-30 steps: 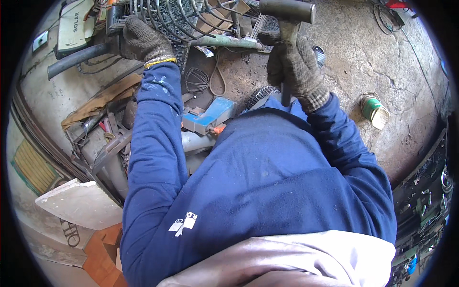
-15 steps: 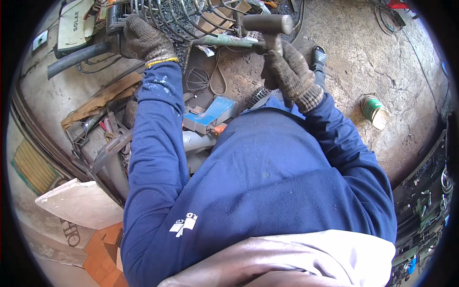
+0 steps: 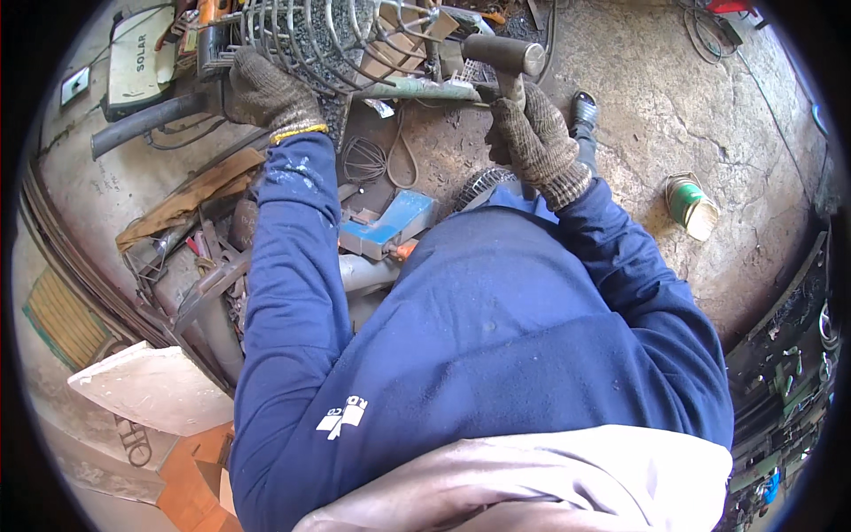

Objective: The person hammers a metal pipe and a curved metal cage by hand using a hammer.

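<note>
By curved metal bars (image 3: 306,55), rests left hand (image 3: 270,93) with grip unclear, and clasps hammer (image 3: 503,54) in curled right hand (image 3: 536,142).

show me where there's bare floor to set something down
Bare concrete floor shows between the black shoe and green-banded roll, and below the roll beside the right sleeve. Crowded: around the left hand, with metal grille and green pipe; and beside the left sleeve, the blue tool.

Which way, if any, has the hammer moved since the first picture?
Yes: the hammer is lower in view and further left, judged against the green-banded cylinder.
</note>
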Demonstrator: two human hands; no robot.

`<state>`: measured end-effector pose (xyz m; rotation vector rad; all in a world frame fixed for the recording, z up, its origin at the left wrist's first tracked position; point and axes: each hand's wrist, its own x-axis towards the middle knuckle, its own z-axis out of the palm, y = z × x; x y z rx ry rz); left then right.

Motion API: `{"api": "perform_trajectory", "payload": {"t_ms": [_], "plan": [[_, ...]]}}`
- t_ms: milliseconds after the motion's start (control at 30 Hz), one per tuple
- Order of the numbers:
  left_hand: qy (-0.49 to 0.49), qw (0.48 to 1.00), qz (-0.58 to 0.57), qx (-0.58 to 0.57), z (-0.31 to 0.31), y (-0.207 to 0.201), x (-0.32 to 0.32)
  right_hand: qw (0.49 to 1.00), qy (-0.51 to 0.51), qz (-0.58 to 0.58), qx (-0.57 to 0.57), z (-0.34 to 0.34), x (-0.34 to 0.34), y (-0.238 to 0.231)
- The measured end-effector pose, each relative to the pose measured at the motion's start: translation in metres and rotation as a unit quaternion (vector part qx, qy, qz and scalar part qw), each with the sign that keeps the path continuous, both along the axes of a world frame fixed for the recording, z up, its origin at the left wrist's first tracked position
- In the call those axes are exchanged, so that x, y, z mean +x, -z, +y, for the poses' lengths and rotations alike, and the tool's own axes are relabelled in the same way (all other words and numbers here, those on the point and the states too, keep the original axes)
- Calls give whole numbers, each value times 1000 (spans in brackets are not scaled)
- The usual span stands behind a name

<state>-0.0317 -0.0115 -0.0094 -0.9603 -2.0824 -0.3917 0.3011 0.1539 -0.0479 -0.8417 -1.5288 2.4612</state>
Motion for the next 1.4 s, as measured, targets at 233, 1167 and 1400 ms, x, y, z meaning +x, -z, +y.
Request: {"api": "perform_trajectory", "payload": {"t_ms": [233,1167,1400], "plan": [[15,997,-62,44,-3,0,-3,999,0,-31,5,39,2,8],[-43,861,-399,311,-22,13,2,987,-89,-106,-81,121,-6,33],[26,795,-457,399,-6,6,3,986,-68,-128,-84,112,9,24]]}}
